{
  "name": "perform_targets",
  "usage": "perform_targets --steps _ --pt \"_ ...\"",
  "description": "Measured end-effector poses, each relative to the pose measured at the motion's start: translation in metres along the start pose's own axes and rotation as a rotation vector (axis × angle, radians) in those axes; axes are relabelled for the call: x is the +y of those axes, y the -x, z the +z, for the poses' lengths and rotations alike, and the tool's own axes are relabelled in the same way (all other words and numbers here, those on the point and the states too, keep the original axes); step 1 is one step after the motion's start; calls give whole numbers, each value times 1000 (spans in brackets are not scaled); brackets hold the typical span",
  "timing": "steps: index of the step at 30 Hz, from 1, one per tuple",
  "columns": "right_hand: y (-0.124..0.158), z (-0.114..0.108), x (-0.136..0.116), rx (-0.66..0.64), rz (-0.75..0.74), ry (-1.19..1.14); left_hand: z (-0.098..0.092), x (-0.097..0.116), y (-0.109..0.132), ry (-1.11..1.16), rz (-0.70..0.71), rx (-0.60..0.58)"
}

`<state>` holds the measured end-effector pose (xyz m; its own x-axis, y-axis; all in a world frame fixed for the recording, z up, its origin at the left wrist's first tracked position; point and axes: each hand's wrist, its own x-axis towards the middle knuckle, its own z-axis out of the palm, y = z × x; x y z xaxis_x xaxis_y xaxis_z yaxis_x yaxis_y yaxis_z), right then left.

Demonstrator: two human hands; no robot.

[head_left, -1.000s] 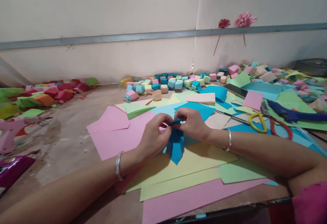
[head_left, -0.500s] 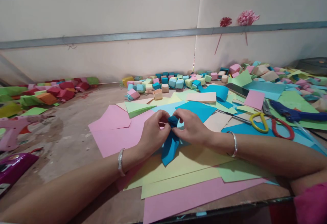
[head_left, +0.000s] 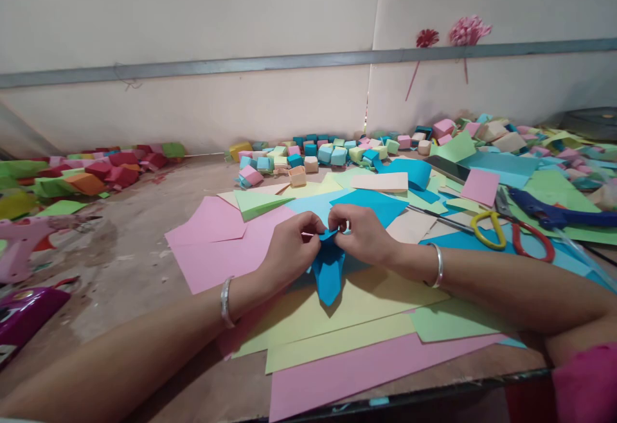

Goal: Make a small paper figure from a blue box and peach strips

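Observation:
A folded blue paper piece (head_left: 328,272) hangs between both hands over the middle of the table, its point aimed down toward me. My left hand (head_left: 292,249) pinches its top left edge with closed fingers. My right hand (head_left: 362,235) pinches the top right edge the same way. Each wrist wears a silver bangle. Under the hands lie loose sheets of pink paper (head_left: 216,249), yellow paper (head_left: 337,310) and green paper (head_left: 448,323).
Small folded paper cubes (head_left: 308,153) are heaped along the wall. Scissors (head_left: 506,233) with yellow and red handles and a blue glue gun (head_left: 554,214) lie at right. Red and green paper shapes (head_left: 87,175) sit at left, near a pink glue gun (head_left: 19,243).
The blue piece has turned slightly in my fingers; the rolled top seen half a second ago now lies flatter, and its lower point has swung back toward centre.

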<state>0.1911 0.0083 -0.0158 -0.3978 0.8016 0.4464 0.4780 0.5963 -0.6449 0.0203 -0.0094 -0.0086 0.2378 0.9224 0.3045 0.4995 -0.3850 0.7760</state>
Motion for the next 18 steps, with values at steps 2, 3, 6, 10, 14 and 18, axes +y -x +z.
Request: perform_targets --steps 2,3,6,10,14,18 --pt "0 0 2 -51 -45 63 -1 0 -1 9 -23 1" --pt "0 0 3 -79 -67 108 -1 0 -2 11 -30 -1" --pt "1 0 4 -140 -104 240 -1 -1 -3 15 -30 -10" --pt "3 -5 -3 -192 -82 328 -1 -1 -3 6 -15 -24" --pt "2 -13 -17 -233 15 404 0 -1 -2 16 -1 -13" --pt "1 -15 -21 -224 46 395 0 -1 -2 13 14 1"
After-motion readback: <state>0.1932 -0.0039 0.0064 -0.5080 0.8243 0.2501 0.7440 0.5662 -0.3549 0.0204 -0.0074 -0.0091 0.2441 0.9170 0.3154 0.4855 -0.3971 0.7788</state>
